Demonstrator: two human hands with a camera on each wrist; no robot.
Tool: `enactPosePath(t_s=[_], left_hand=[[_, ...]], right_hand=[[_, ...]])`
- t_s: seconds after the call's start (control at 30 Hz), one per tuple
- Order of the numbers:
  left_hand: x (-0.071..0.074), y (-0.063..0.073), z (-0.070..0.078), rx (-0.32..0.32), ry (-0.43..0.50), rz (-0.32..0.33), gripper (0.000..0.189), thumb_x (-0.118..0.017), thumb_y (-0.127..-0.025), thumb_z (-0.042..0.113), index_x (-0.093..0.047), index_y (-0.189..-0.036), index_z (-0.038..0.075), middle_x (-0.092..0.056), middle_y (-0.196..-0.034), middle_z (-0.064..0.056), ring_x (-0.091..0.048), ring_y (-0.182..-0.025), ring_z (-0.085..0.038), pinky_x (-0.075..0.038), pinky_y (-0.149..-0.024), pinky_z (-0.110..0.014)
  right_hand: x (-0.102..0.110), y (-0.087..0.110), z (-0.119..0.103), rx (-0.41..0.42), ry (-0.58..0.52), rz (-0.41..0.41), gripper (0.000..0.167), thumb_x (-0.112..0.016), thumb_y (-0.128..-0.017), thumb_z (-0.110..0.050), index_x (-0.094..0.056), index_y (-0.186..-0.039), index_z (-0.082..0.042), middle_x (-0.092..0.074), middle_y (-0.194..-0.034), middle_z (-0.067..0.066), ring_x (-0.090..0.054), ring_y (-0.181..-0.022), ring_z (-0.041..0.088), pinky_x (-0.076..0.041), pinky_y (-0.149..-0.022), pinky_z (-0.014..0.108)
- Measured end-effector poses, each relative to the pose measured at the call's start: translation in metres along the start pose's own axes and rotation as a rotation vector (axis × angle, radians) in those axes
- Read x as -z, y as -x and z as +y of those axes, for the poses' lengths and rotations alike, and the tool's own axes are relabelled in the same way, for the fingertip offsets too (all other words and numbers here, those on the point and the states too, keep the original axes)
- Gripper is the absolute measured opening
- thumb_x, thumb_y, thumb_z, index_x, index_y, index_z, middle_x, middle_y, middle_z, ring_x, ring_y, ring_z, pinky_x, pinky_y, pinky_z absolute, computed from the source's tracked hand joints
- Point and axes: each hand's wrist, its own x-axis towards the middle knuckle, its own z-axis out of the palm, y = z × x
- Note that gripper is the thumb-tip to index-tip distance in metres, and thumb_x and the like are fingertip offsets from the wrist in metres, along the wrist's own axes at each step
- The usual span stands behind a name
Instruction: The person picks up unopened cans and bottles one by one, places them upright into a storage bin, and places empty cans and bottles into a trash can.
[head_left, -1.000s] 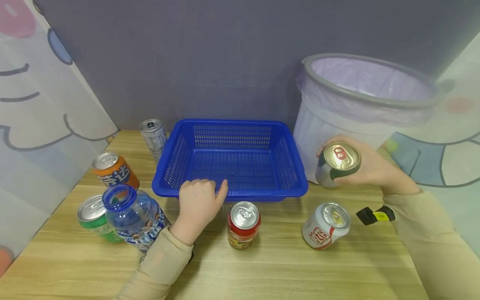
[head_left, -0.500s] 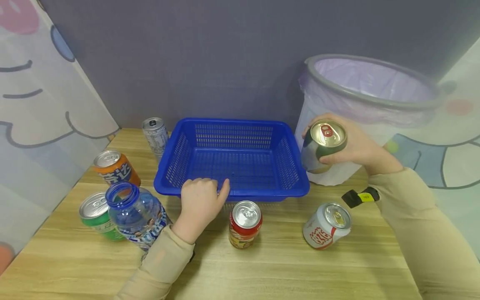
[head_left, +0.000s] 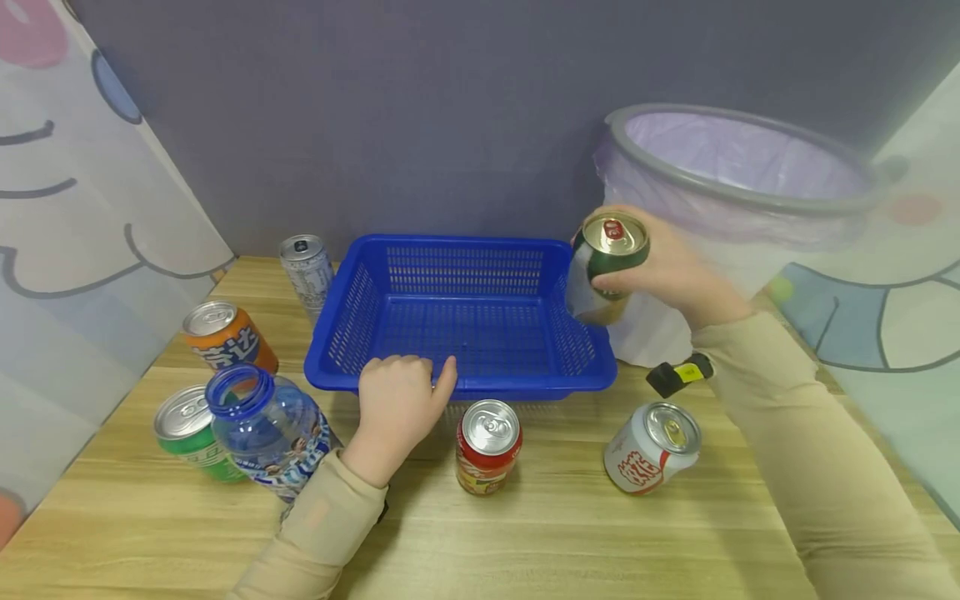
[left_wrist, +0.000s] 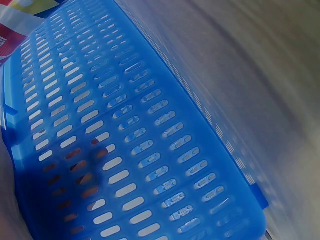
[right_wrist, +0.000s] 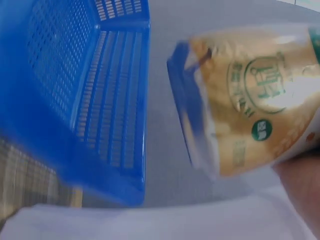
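Observation:
In the head view my left hand (head_left: 399, 408) grips the front rim of the blue plastic basket (head_left: 592, 379), its fingers curled over the edge and the thumb raised. Through the slots of the basket wall (left_wrist: 125, 115), finger shapes show in the left wrist view. My right hand (head_left: 667, 267) holds a drink can (head_left: 611, 250) with a gold top, red tab and green band, upright over the basket's right rim. The right wrist view shows the can's gold label (right_wrist: 255, 95) beside the basket. A red can (head_left: 488, 450) stands in front of the basket.
At right stand a white can (head_left: 651, 450) and a lined bin (head_left: 675, 179). On the left are a clear bottle (head_left: 273, 433), a green can (head_left: 191, 433), an orange can (head_left: 228, 333) and a silver can (head_left: 306, 275). A grey wall (head_left: 450, 117) rises behind.
My right hand has carried the gold-topped can left and away from me, from in front of the bin to the basket's right rim. My left hand has stayed at the front rim.

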Motion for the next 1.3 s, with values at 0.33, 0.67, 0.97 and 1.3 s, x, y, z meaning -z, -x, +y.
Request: enactPosePath(t_s=[0.33,0.67,0.97,1.3], left_hand=[[0.002,0.000,0.000,-0.002,-0.001,0.007,0.051,-0.051,-0.089,0.036,-0.051,-0.044,0.011,-0.051,-0.043,-0.005,-0.048,-0.040,-0.024,-0.032,-0.043,-0.033],[0.001,0.002,0.000,0.010,-0.003,-0.009,0.051,-0.051,-0.089,0.036,-0.049,-0.044,0.012,-0.049,-0.042,-0.005,-0.046,-0.040,-0.023,-0.032,-0.043,-0.033],[0.003,0.000,0.002,-0.005,0.000,0.011,0.051,-0.052,-0.089,0.035,-0.052,-0.045,0.011,-0.051,-0.043,-0.006,-0.048,-0.040,-0.024,-0.031,-0.043,-0.033],[0.002,0.000,0.004,0.001,-0.002,0.003,0.051,-0.052,-0.089,0.036,-0.051,-0.044,0.011,-0.051,-0.043,-0.004,-0.047,-0.040,-0.023,-0.032,-0.044,-0.033]], right_hand=[[-0.030,-0.027,-0.007,-0.268,-0.012,0.198,0.068,-0.073,-0.075,-0.005,-0.042,-0.135,-0.005,-0.054,-0.121,0.011,-0.054,-0.105,0.016,-0.041,-0.099,0.037],[-0.053,-0.056,0.006,-0.314,-0.227,0.316,0.061,-0.071,-0.079,-0.009,-0.042,-0.132,-0.003,-0.056,-0.110,0.006,-0.056,-0.095,0.015,-0.046,-0.091,0.033],[-0.065,-0.067,0.022,-0.450,-0.152,0.354,0.071,-0.074,-0.079,-0.017,-0.037,-0.139,-0.004,-0.051,-0.129,0.016,-0.053,-0.113,0.026,-0.043,-0.099,0.038],[-0.074,-0.071,0.034,-0.498,-0.109,0.368,0.075,-0.076,-0.078,-0.021,-0.038,-0.140,-0.006,-0.052,-0.132,0.014,-0.052,-0.118,0.026,-0.042,-0.101,0.037]])
